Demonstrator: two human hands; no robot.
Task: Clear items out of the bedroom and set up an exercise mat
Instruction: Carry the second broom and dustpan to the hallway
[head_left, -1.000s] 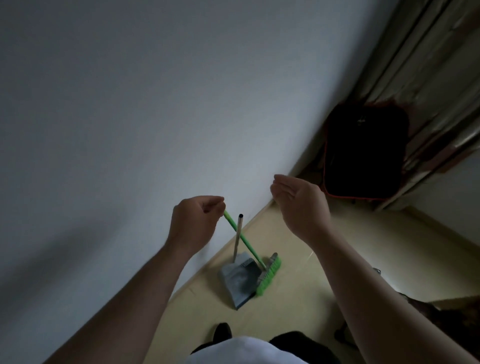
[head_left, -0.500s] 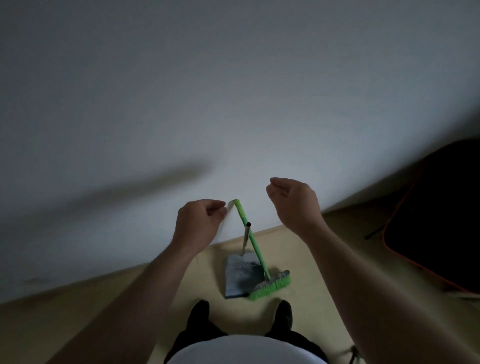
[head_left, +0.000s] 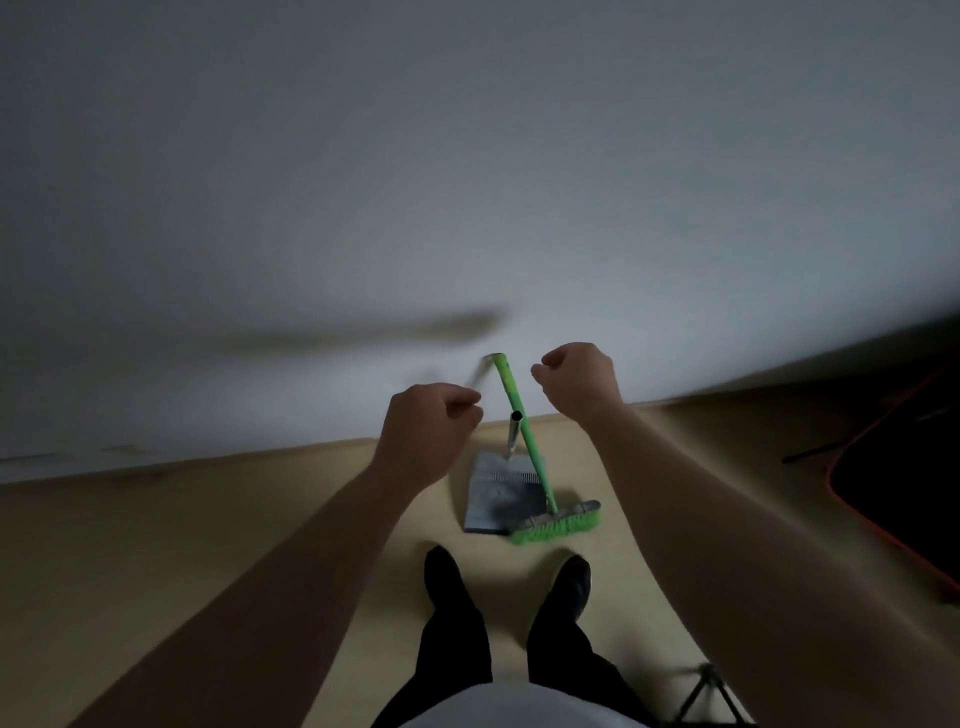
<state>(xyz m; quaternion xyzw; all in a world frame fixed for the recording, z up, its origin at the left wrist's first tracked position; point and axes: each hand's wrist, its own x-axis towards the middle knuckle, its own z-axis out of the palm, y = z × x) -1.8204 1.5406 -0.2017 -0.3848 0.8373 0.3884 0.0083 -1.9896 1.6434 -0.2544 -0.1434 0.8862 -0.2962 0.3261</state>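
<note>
The floor (head_left: 208, 545) is bounded at the far side by a plain wall (head_left: 467, 182), met along a slanting line across the middle of the view. Open floor is seen to the left and near, around the two shoes (head_left: 441, 577). To the right, room is limited by what seems a dark bag (head_left: 904, 467) with an orange edge, and a thin stand (head_left: 706, 691) is seen at the near right.

The broom (head_left: 538, 467) is stood just in front of the shoes, its green handle leaned with its top against the wall and its green bristles on the floor. The grey dustpan (head_left: 493, 499) is set just left of it, touching the brush head, with its metal tube upright.

The left hand (head_left: 431, 421) and right hand (head_left: 576, 379) are raised on either side of the handle top, apart from it. Each grip is closed into a fist, and nothing is held.

Since half a second ago, the right fingers have been curled in from a looser pose, and both shoes have been brought fully into view. The broom and dustpan have not been moved.
</note>
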